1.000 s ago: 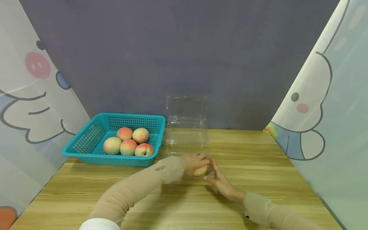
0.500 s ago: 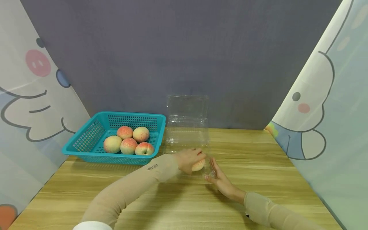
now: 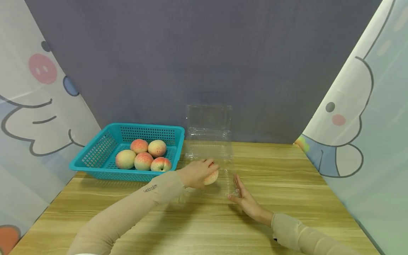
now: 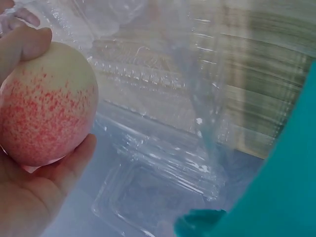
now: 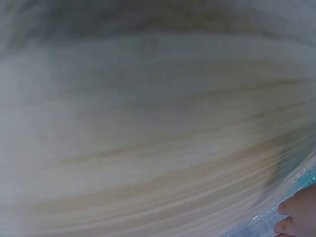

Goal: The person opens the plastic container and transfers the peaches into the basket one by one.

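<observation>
My left hand (image 3: 198, 173) grips a peach (image 3: 211, 177), pale yellow with red speckles. In the left wrist view the thumb and fingers curve round the peach (image 4: 52, 106). Beneath and beyond it lies a clear plastic clamshell box (image 3: 208, 150), its lid (image 3: 208, 117) raised at the back. My right hand (image 3: 250, 203) rests at the box's front right corner, fingers fairly straight and thumb apart, touching the plastic. Whether the peach touches the box floor is hard to tell. Fingers (image 5: 298, 212) show at the lower right of the right wrist view.
To the left stands a teal perforated basket (image 3: 149, 125) with several peaches (image 3: 143, 161) in it. A grey wall (image 3: 204, 63) rises behind the wooden table (image 3: 287, 177). Cartoon-printed panels (image 3: 41, 106) flank both sides.
My left hand has carried the peach leftward and slightly back, away from the right hand. The right hand has stayed at the box's corner. The peaches in the basket have not moved.
</observation>
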Action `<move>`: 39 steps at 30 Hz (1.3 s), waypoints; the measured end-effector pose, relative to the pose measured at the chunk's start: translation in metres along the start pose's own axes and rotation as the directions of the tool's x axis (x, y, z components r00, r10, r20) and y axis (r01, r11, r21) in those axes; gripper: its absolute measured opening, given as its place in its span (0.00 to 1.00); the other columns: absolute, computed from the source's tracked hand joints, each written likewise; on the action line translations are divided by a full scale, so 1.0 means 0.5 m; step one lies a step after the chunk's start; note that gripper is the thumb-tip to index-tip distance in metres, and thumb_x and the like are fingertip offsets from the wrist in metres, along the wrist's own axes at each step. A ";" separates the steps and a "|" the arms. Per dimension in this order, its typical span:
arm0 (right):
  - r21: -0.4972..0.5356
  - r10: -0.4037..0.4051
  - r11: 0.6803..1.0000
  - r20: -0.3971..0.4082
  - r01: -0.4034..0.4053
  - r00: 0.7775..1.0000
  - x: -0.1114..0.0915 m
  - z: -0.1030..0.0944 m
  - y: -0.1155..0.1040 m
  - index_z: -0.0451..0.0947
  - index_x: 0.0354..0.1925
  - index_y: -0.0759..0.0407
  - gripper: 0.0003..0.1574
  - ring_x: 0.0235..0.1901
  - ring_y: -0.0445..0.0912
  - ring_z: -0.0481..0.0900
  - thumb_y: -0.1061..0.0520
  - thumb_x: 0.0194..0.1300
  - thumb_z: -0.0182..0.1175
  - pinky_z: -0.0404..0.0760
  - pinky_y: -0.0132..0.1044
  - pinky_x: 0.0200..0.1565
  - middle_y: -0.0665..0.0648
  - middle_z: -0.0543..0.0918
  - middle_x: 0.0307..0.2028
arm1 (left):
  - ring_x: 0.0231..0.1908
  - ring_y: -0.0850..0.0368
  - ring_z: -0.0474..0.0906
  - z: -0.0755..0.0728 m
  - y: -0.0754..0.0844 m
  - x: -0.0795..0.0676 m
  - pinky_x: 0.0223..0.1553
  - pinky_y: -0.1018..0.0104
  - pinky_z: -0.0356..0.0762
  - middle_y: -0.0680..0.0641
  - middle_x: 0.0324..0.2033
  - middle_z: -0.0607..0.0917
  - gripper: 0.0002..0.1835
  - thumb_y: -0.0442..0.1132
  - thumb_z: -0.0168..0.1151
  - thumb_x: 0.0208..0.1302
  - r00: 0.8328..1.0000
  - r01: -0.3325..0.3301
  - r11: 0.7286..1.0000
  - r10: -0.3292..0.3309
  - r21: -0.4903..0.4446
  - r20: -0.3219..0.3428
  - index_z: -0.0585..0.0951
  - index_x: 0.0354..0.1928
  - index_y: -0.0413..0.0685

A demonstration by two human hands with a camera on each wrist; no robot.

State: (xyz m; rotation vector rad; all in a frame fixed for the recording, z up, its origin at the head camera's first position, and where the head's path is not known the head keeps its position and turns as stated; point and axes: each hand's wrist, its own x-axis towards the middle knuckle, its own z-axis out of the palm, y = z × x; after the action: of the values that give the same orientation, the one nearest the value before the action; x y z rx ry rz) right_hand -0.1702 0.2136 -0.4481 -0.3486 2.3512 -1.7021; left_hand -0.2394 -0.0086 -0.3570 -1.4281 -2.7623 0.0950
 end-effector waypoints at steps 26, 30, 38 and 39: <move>0.006 -0.035 0.999 0.003 0.035 0.999 -0.001 -0.001 0.002 0.21 0.69 0.61 0.54 0.70 0.58 0.31 0.59 0.66 0.51 0.35 0.59 0.66 0.63 0.31 0.71 | 0.43 0.53 0.75 -0.024 -0.051 -0.184 0.30 0.65 0.76 0.49 0.50 0.70 0.39 0.38 0.73 0.35 0.927 0.088 0.976 -0.154 -0.201 -0.343 0.68 0.56 0.50; 0.013 -0.029 1.000 0.012 0.029 1.000 -0.001 -0.002 0.002 0.20 0.69 0.61 0.54 0.70 0.57 0.31 0.59 0.66 0.51 0.35 0.58 0.67 0.62 0.31 0.71 | 0.44 0.56 0.75 -0.047 -0.065 -0.204 0.40 0.61 0.77 0.51 0.48 0.72 0.37 0.38 0.71 0.34 0.909 0.135 0.962 -0.216 -0.237 -0.356 0.70 0.54 0.51; -0.007 -0.041 0.999 0.014 0.041 0.999 -0.002 -0.004 0.000 0.21 0.69 0.63 0.54 0.70 0.58 0.30 0.59 0.66 0.51 0.35 0.57 0.67 0.63 0.30 0.71 | 0.44 0.51 0.75 -0.081 -0.101 -0.235 0.39 0.57 0.77 0.48 0.50 0.71 0.39 0.39 0.73 0.32 0.884 0.209 0.941 -0.298 -0.267 -0.359 0.69 0.53 0.48; -0.009 -0.042 0.999 0.013 0.042 0.999 -0.001 -0.004 0.000 0.21 0.69 0.63 0.54 0.70 0.58 0.30 0.59 0.66 0.51 0.35 0.57 0.67 0.63 0.30 0.71 | 0.43 0.51 0.75 -0.083 -0.106 -0.239 0.38 0.58 0.77 0.47 0.50 0.71 0.38 0.39 0.73 0.33 0.882 0.211 0.939 -0.302 -0.270 -0.363 0.69 0.53 0.48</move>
State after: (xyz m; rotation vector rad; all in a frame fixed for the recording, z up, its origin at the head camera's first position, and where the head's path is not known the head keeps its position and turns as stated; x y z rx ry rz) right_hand -0.1701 0.2155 -0.4476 -0.4113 2.3597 -1.7029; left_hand -0.2114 -0.1350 -0.3118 -0.9546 -2.6365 -0.4763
